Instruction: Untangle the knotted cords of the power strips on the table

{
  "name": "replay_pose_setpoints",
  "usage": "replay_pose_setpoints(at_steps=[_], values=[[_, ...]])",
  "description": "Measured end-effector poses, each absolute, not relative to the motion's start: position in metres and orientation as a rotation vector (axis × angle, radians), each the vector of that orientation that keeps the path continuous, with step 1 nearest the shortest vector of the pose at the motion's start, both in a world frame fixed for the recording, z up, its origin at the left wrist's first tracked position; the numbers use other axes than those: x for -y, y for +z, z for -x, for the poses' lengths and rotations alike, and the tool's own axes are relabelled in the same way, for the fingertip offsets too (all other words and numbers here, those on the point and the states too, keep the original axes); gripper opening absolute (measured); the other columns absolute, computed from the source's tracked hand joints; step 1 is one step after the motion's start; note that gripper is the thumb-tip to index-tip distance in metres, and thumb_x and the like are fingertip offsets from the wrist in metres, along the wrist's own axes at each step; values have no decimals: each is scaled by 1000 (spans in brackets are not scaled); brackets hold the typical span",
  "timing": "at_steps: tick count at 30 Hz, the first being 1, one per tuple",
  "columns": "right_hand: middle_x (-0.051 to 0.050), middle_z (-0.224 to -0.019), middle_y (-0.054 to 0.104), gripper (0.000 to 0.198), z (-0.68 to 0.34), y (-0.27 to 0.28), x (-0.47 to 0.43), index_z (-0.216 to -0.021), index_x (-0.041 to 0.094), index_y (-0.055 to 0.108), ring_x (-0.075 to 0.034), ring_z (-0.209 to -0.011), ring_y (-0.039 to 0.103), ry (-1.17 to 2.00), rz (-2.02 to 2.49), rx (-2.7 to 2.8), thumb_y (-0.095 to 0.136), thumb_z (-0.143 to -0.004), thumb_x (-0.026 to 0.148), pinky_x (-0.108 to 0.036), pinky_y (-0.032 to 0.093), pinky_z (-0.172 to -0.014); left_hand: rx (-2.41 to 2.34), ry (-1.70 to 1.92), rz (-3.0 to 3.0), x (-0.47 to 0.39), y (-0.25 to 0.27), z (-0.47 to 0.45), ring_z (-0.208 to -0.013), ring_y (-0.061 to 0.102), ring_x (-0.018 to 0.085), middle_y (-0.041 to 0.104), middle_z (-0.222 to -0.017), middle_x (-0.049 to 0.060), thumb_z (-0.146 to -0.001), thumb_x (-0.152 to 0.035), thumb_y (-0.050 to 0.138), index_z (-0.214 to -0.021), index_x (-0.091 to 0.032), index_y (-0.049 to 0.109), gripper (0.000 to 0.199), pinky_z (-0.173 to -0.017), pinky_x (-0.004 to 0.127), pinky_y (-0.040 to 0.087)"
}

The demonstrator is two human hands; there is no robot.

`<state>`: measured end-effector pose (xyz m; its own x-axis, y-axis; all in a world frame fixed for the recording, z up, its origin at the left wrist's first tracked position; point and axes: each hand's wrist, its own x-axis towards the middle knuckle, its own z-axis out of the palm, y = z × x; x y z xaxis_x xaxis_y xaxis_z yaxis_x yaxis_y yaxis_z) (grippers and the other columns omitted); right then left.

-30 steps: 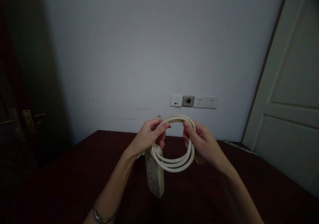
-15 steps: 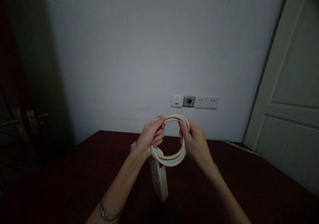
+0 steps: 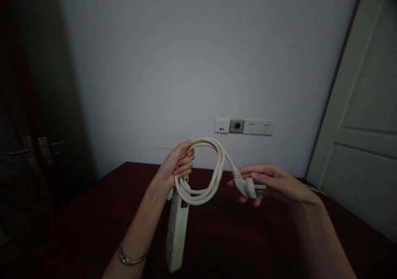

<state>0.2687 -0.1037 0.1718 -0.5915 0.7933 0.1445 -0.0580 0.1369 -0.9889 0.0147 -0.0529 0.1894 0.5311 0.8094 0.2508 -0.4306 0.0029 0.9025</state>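
Observation:
My left hand (image 3: 179, 163) is closed around one side of a coiled white power cord (image 3: 217, 175), holding it up over the table. Below that hand, a white power strip (image 3: 178, 233) hangs nearly upright, and a dark red switch shows near its top. From the coil's right side the cord's end runs down to a three-pin plug (image 3: 246, 187). Around the plug is my right hand (image 3: 273, 182), its fingers behind the body and its thumb side along the top. The plug's metal pins point right, toward the palm.
A dark red-brown table (image 3: 124, 213) stands against a pale wall (image 3: 155, 64). Wall sockets (image 3: 258, 127) and a grey socket plate (image 3: 236, 125) sit low on that wall. A white panelled door (image 3: 366, 118) is at the right, and a dark door with a brass handle (image 3: 46, 146) at the left.
My right hand has let go of the coil and moved right, now at the plug. The plug shows on the right, apart from the coil. My left hand and the power strip have shifted left.

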Motion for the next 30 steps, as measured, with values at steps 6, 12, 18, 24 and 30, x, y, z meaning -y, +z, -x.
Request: replay_pose_setpoints(at_steps=[6,12,18,24,30], values=[[-10,-80,67,46,-253,163,91,-93,15,62,-15,-56,62,1578,546,1643,70,-64,50,-26,49,-50,-624,1375,-1404,50,185,-20,-27,15,1,21,-37,-11,-75,-48,55,-55,-18,39,40,-29,15,9],[-5,-79,60,45,-230,158,81,-87,15,58,-10,-63,55,1354,555,1568,74,-60,47,-21,45,-58,-800,1710,-1485,44,180,-28,-32,19,2,23,-40,-9,-73,-53,56,-53,-18,36,44,-33,18,10],[-10,-105,56,64,-214,156,69,-101,20,51,-17,-89,56,1157,500,1523,73,-54,56,-26,45,-74,-818,1842,-1513,39,173,-34,-35,21,3,23,-44,-8,-75,-52,55,-54,-19,35,44,-35,19,12],[-17,-120,50,100,-215,153,63,-126,19,42,-24,-101,53,1122,560,1608,67,-44,72,-35,44,-82,-727,1685,-1381,47,173,-44,-31,18,3,21,-40,-10,-74,-53,55,-55,-20,33,44,-34,19,11],[-8,-83,63,80,-218,158,77,-103,14,56,-16,-67,58,1228,598,1673,66,-47,71,-27,46,-61,-704,1625,-1336,55,173,-49,-30,19,3,20,-39,-10,-72,-55,56,-56,-20,33,45,-33,17,11]])
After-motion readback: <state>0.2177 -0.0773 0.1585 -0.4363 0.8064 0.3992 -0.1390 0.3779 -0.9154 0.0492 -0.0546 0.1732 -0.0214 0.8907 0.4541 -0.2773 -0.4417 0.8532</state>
